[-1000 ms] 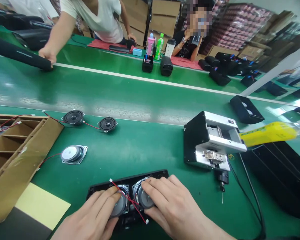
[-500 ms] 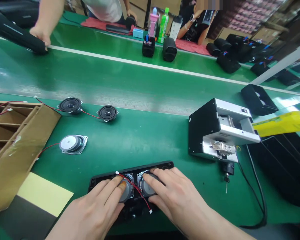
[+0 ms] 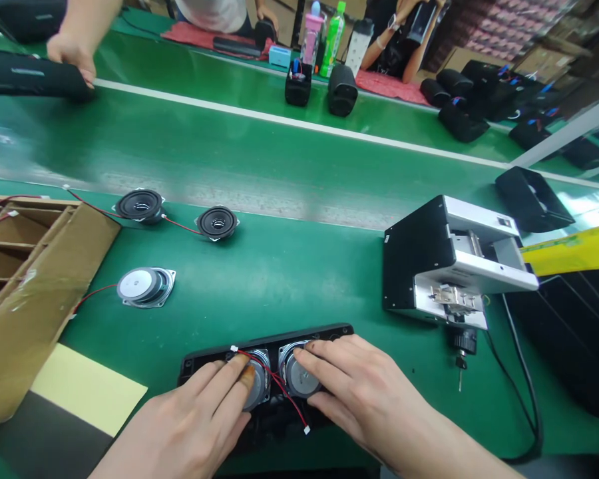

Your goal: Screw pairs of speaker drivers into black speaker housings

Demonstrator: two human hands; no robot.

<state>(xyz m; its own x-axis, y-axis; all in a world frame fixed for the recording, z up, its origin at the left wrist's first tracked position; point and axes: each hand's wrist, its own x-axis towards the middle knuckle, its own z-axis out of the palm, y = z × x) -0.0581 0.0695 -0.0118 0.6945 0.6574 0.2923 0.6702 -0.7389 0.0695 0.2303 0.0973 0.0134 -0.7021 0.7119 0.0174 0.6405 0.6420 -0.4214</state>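
Near the front edge of the green table lies a long black speaker housing (image 3: 324, 332), slightly tilted in view. Two round drivers sit side by side in it, magnets facing up. My left hand (image 3: 192, 412) has its fingers and thumb around the left speaker driver (image 3: 260, 382), covering much of it. Round the right speaker driver (image 3: 301, 379), my right hand (image 3: 362, 382) is curled in the same way, fingertips on its frame. Red wires (image 3: 285, 392) with white plugs cross between the two drivers. The housing's lower part is partly hidden by my hands.
Loose drivers (image 3: 217, 223) lie at the back left, one (image 3: 142, 286) magnet-up. A cardboard divider box (image 3: 74, 266) and yellow paper (image 3: 90, 386) are at left. A screw feeder (image 3: 414, 266) stands right. Across the table, a co-worker's hand (image 3: 74, 56) holds a black housing.
My hands stay on the two drivers, with little visible movement. The view has shifted slightly. The co-worker's black housing has turned closer to level.
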